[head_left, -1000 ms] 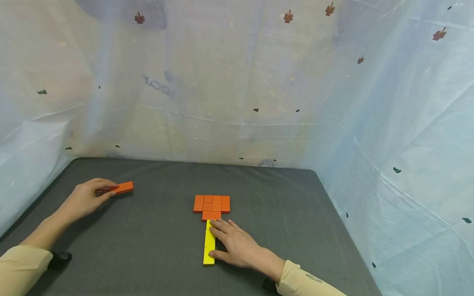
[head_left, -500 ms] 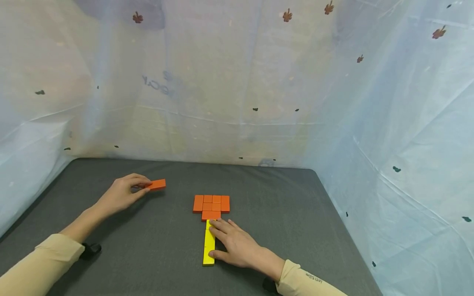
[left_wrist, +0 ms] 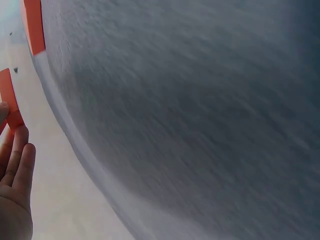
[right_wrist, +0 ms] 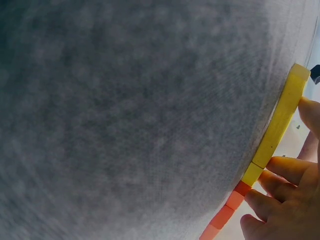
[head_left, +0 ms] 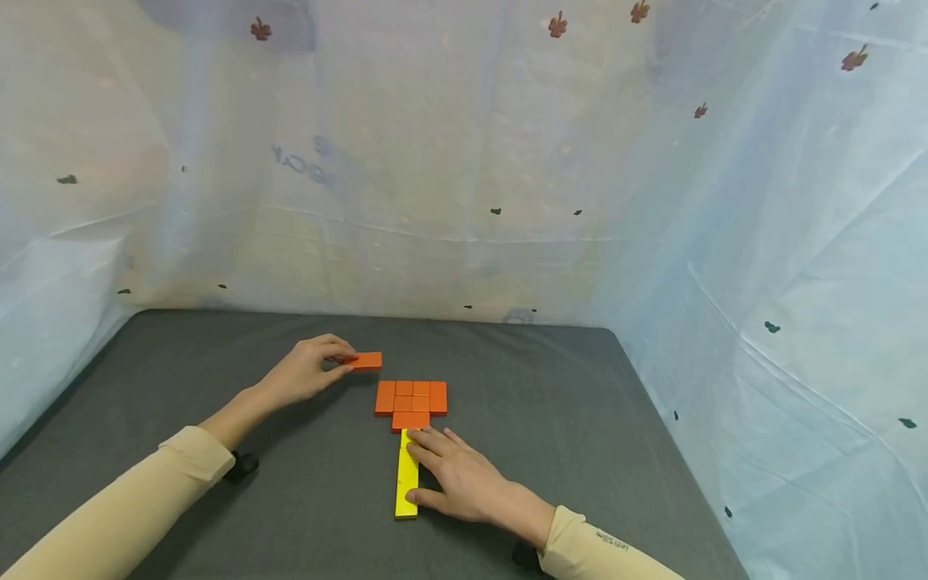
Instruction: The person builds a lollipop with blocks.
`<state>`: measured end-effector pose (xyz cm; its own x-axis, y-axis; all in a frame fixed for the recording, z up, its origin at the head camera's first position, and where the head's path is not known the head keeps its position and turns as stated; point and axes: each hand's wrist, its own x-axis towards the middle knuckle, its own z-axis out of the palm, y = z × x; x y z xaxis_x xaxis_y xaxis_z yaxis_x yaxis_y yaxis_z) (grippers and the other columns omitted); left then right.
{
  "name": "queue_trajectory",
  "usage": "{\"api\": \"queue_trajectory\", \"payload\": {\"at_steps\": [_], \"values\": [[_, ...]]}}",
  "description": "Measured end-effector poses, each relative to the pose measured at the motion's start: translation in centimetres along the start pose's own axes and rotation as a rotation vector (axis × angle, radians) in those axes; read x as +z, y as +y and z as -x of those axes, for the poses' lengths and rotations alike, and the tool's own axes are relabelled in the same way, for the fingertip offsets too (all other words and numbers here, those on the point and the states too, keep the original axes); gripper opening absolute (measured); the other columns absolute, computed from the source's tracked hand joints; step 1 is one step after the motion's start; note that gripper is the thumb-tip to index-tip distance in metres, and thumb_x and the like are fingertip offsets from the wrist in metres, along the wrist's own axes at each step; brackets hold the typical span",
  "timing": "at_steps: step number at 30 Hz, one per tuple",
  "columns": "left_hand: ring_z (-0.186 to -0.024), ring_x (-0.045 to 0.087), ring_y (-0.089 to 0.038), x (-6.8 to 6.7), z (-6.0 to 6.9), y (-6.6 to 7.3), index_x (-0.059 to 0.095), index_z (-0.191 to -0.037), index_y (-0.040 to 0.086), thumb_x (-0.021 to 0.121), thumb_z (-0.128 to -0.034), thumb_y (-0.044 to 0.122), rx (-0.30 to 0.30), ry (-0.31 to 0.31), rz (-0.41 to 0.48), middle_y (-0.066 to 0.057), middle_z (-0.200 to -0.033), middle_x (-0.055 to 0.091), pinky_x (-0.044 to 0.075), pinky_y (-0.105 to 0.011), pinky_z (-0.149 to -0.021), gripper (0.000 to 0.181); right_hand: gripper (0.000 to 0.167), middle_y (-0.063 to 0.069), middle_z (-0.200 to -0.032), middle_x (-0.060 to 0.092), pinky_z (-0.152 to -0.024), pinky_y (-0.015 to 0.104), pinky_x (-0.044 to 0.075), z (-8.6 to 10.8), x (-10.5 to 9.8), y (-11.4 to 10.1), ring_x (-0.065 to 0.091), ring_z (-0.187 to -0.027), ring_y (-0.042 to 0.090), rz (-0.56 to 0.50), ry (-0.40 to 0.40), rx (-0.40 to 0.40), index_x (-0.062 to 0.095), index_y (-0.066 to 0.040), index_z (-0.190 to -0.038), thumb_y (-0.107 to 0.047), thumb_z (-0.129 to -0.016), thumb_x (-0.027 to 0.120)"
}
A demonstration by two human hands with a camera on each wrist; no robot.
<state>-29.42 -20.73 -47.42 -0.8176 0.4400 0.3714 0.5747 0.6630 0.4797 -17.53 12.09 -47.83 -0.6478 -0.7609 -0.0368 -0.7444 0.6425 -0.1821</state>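
In the head view, my left hand (head_left: 308, 372) pinches an orange rectangular block (head_left: 366, 361) between thumb and fingers, behind and left of a flat orange block arrangement (head_left: 412, 399). The left wrist view also shows the held block (left_wrist: 11, 100), apart from the table. Several small squares sit between two upright rectangles, with one orange rectangle (head_left: 410, 420) lying crosswise in front. A short yellow piece (right_wrist: 252, 173) and a long yellow block (head_left: 406, 487) line up from there toward me. My right hand (head_left: 464, 481) rests its fingertips and thumb along their right side; the fingers are extended.
A dark grey cloth-covered table (head_left: 565, 435) lies under everything. Pale translucent sheeting (head_left: 406, 161) hangs behind the table and along both sides, with small leaf marks on it. Each wrist carries a black strap piece (head_left: 242, 466).
My left hand has carried the orange block from the far left to the right, close to the orange arrangement. My right hand stays on the yellow pieces, and the arrangement is unchanged.
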Motion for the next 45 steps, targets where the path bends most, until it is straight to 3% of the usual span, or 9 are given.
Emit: {"api": "queue_trajectory", "payload": {"at_steps": [12, 20, 23, 29, 36, 45], "values": [[-0.100, 0.070, -0.024, 3.0, -3.1, 1.0, 0.078, -0.116, 0.007, 0.078, -0.0948, 0.012, 0.046, -0.041, 0.032, -0.008, -0.118, 0.070, 0.061, -0.042, -0.083, 0.021, 0.070, 0.002, -0.168, 0.034, -0.124, 0.046, 0.028, 0.0, -0.1, 0.0, 0.033, -0.154, 0.023, -0.014, -0.005, 0.005, 0.046, -0.011, -0.158, -0.054, -0.105, 0.057], [-0.099, 0.070, -0.024, 4.2, -4.3, 1.5, 0.078, -0.115, 0.007, 0.078, -0.0954, 0.013, 0.015, -0.070, 0.060, -0.008, -0.116, 0.070, 0.061, -0.042, -0.083, 0.021, 0.071, 0.003, -0.168, 0.033, -0.125, 0.046, 0.028, -0.2, -0.1, 0.0, 0.033, -0.154, 0.023, -0.020, -0.010, 0.002, 0.045, -0.010, -0.158, -0.055, -0.105, 0.056], [-0.099, 0.070, -0.023, 4.5, -4.7, 1.8, 0.078, -0.116, 0.007, 0.077, -0.0958, 0.013, -0.016, -0.107, 0.072, -0.008, -0.116, 0.070, 0.061, -0.041, -0.083, 0.021, 0.071, 0.002, -0.168, 0.034, -0.125, 0.046, 0.028, -0.2, -0.1, 0.0, 0.033, -0.154, 0.023, -0.016, -0.008, 0.001, 0.045, -0.010, -0.158, -0.055, -0.105, 0.055], [-0.098, 0.069, -0.020, 5.3, -5.2, 2.2, 0.079, -0.116, 0.008, 0.076, -0.0968, 0.014, -0.044, -0.187, 0.068, -0.007, -0.115, 0.070, 0.060, -0.040, -0.085, 0.020, 0.071, 0.003, -0.168, 0.034, -0.125, 0.046, 0.028, -0.1, -0.1, 0.0, 0.033, -0.154, 0.024, -0.028, -0.011, 0.003, 0.045, -0.010, -0.158, -0.055, -0.105, 0.055], [-0.095, 0.068, -0.017, 6.2, -5.5, 2.0, 0.079, -0.115, 0.010, 0.076, -0.0966, 0.013, -0.041, -0.204, 0.062, -0.005, -0.113, 0.070, 0.060, -0.037, -0.082, 0.019, 0.070, 0.003, -0.168, 0.034, -0.125, 0.047, 0.028, -0.1, -0.1, -0.1, 0.034, -0.154, 0.024, -0.032, -0.006, -0.004, 0.045, -0.010, -0.158, -0.054, -0.105, 0.056], [-0.094, 0.068, -0.017, 6.4, -5.5, 2.1, 0.079, -0.115, 0.008, 0.074, -0.0975, 0.011, -0.042, -0.233, 0.073, -0.005, -0.111, 0.070, 0.060, -0.037, -0.082, 0.018, 0.070, 0.002, -0.168, 0.033, -0.125, 0.046, 0.028, -0.1, -0.1, -0.1, 0.033, -0.154, 0.023, -0.020, -0.010, 0.004, 0.046, -0.010, -0.158, -0.055, -0.105, 0.056]]}}
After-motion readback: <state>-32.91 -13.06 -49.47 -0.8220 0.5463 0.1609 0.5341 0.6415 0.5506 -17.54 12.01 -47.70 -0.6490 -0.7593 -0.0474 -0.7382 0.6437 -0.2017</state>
